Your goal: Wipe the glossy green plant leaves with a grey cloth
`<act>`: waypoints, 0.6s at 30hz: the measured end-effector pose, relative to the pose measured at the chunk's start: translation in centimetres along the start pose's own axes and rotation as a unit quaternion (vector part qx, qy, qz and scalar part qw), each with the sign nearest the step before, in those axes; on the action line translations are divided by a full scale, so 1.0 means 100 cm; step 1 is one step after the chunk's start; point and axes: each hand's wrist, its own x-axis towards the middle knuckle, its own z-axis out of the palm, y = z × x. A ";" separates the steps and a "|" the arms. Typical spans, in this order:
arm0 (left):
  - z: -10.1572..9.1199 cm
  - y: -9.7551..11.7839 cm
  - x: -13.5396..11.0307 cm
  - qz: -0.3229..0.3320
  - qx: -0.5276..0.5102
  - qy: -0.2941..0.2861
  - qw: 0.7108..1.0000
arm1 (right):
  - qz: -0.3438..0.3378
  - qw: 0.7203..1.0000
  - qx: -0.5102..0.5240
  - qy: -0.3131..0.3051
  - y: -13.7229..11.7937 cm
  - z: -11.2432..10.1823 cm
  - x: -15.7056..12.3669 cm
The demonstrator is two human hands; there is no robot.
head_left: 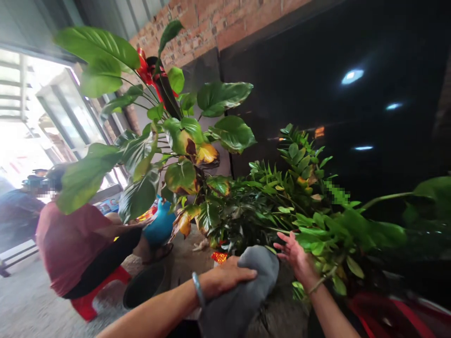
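Note:
My left hand (pixel 229 277), with a pale bangle at the wrist, grips a grey cloth (pixel 260 270). Its thumb lies over the cloth and the other fingers are mostly hidden. The cloth has a rounded upper end and hangs down toward the bottom edge. To its right, my right hand (pixel 294 256) is held up with fingers spread and nothing in it. It is close to the low green leaves of a bushy plant (pixel 317 230); whether it touches them I cannot tell. A shiny red and gold scrap (pixel 219 257) lies just beyond my left hand.
A tall large-leafed plant (pixel 183 129), partly yellowed, rises ahead by a dark glossy panel (pixel 299 70). At left a person in a red shirt (pixel 70 239) sits on a red stool (pixel 95 291), near a black tub (pixel 144 286) and a blue object (pixel 160 227). Red material (pixel 391 314) lies at lower right.

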 end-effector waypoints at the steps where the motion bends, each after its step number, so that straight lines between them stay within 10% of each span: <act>1: -0.006 0.005 -0.006 0.016 0.029 -0.024 0.999 | 0.008 1.000 -0.005 0.016 -0.001 0.000 -0.001; 7: -0.039 0.085 0.016 0.186 -0.047 0.114 0.975 | 0.016 1.000 0.001 0.024 -0.006 0.010 -0.004; 14: -0.017 0.009 0.016 0.055 0.116 -0.023 0.991 | 0.031 0.999 0.014 0.015 0.004 -0.004 -0.001; 18: -0.033 0.044 0.001 0.200 0.180 -0.037 0.962 | 0.025 0.999 0.040 0.008 0.004 -0.012 0.002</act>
